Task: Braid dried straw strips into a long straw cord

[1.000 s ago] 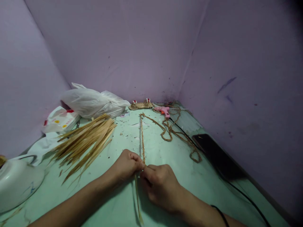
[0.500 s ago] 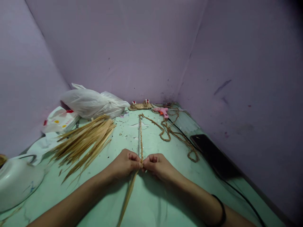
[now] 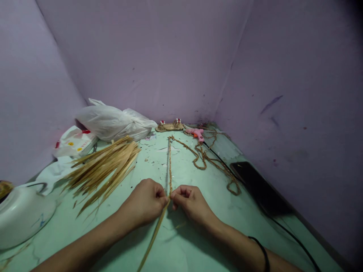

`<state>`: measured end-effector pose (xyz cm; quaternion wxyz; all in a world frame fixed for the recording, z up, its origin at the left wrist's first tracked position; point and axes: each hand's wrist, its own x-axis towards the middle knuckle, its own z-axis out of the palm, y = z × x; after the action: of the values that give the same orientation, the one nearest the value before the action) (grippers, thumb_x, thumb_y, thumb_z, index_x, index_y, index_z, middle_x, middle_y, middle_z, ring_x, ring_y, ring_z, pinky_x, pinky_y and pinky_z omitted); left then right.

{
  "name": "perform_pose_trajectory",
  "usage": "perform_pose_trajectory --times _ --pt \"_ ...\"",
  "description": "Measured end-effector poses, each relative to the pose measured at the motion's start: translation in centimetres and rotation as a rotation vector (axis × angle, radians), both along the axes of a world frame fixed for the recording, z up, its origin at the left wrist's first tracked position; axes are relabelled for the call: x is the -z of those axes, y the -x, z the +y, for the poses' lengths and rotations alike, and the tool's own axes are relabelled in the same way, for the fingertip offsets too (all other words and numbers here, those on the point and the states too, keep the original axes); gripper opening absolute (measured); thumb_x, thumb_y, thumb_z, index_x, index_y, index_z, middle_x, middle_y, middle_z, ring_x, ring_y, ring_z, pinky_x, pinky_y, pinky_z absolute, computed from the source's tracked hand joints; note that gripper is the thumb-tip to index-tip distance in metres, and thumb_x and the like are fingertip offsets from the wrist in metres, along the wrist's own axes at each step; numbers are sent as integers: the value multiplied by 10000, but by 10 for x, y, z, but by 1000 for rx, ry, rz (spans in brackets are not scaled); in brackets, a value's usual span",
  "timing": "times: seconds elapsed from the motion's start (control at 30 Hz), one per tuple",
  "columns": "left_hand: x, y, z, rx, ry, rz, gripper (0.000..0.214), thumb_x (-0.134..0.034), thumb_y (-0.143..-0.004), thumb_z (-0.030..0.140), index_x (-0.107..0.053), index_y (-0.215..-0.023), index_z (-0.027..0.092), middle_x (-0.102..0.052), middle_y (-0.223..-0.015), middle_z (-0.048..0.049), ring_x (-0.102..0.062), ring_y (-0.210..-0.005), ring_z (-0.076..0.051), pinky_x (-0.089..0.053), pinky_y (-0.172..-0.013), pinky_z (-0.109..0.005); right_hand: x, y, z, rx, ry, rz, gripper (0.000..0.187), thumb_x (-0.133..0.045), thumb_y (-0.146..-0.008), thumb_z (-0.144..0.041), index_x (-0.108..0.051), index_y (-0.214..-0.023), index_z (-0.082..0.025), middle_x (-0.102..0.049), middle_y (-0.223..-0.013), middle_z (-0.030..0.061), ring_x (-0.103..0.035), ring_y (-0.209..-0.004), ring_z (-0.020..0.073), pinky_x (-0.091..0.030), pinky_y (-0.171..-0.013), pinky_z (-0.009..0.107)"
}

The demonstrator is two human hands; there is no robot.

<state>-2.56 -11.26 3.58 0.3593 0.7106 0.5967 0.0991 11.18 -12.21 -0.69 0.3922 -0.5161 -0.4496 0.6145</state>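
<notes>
Head view: pinching a twisted cord (image 3: 170, 162) between narrowed fingertips of left hand (image 3: 149, 199) and right hand (image 3: 191, 202), mid-table, with a loose strand (image 3: 154, 236) trailing nearer. At back left, a bulging white plastic bag (image 3: 110, 121) with contents too veiled to tell. At near left, a white vessel (image 3: 27, 221); cannot tell whether holding the brown-gold item (image 3: 5, 188) at its rim.

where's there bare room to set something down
Bare tabletop lies between the right hand and the black device, and between the white bowl and left forearm. It's crowded along the back, with the plastic bag, glue gun and loose cord.
</notes>
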Motion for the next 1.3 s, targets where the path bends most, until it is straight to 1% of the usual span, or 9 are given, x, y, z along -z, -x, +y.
perform_pose_trajectory --times 0.2,0.37,0.57,0.7,0.83,0.9,1.0,1.07,1.3 --pt "1 -13 -32 121 -355 351 221 -408 -731 189 -615 -667 148 -590 -579 -65 -513 -506 -146 -331 -503 -238 2 2 -2 47 -23 62 74 -574 -591 -176 -577 -571 -105 -564 -512 1 -462 -491 75 -337 -508 199" --pt "13 -22 -48 317 -581 628 320 -381 -673 20 -601 -887 111 -608 -662 -84 -574 -537 -189 -421 -484 -277 4 5 -3 90 2 100 87 -597 -588 -194 -575 -575 -111 -532 -506 -22 -430 -484 63 -335 -505 199" --pt "19 -29 -59 407 -652 713 271 -380 -706 17 -620 -806 91 -602 -617 -108 -581 -503 -196 -437 -418 -262 3 7 -5 78 49 150 116 -602 -611 -230 -573 -610 -118 -580 -570 7 -462 -517 77 -346 -516 206" --pt "12 -26 -60 436 -509 500 195 -431 -705 93 -623 -734 117 -606 -598 -98 -581 -508 -207 -449 -455 -291 2 5 -3 60 100 132 153 -622 -599 -257 -571 -604 -113 -539 -517 -14 -383 -435 47 -276 -446 193" --pt "-5 -9 -31 39 -413 102 250 -391 -778 251 -619 -769 148 -637 -740 -89 -593 -628 -176 -462 -621 -311 2 0 -1 -15 117 230 208 -664 -561 -288 -550 -568 -114 -501 -481 -30 -380 -423 39 -264 -444 191" --pt "-8 -2 -12 -123 -105 -121 227 -452 -736 279 -619 -785 133 -634 -693 -68 -557 -517 -124 -448 -526 -248 3 -2 0 -42 113 246 239 -672 -559 -310 -539 -552 -111 -492 -466 -32 -370 -409 32 -259 -441 189" --pt "1 2 7 -166 452 -430 180 -529 -633 225 -609 -721 90 -608 -604 -54 -490 -392 -86 -385 -384 -203 4 -4 2 -89 88 255 254 -674 -562 -325 -549 -593 -107 -527 -487 -12 -436 -438 54 -303 -474 197" --pt "9 0 10 -189 624 -572 133 -571 -571 195 -591 -621 72 -578 -541 -48 -488 -387 -81 -375 -366 -187 5 -5 4 -123 67 245 249 -669 -566 -318 -556 -634 -106 -562 -527 10 -490 -486 81 -337 -509 212" --pt "17 -6 6 -281 517 -541 162 -606 -547 252 -547 -519 104 -454 -363 22 -381 -286 -68 -274 -290 -182 5 -7 6 -168 -97 14 105 -570 -627 -218 -529 -627 -121 -554 -562 9 -470 -518 79 -331 -520 210"
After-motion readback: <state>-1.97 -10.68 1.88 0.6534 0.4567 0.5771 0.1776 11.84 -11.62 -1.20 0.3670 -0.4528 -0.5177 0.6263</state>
